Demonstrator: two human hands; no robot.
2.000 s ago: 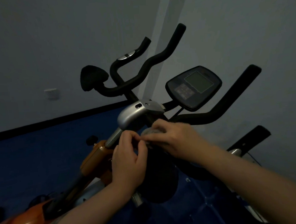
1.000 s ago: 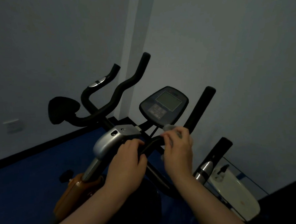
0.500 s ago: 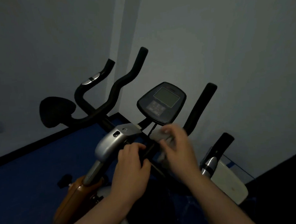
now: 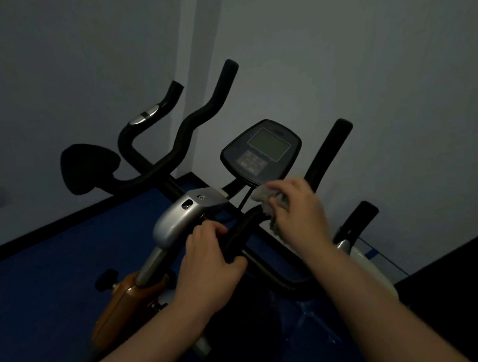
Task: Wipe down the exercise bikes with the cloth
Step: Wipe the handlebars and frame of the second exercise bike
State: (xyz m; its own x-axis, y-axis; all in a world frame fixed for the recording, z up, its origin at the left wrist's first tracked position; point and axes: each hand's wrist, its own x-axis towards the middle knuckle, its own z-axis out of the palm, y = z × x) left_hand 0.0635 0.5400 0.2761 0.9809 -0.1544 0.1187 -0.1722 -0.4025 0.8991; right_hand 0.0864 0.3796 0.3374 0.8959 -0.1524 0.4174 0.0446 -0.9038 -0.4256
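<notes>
matt black handlebar, glossy silver stem cover, soft cloth.

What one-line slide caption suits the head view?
Left hand grips the handlebar while right hand wipes it with a cloth.

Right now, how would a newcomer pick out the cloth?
Find the exercise bike's console with its pale screen. Just below its lower edge, the right hand grips the cloth. It is the only pale, crumpled thing among smooth black bars.
</notes>
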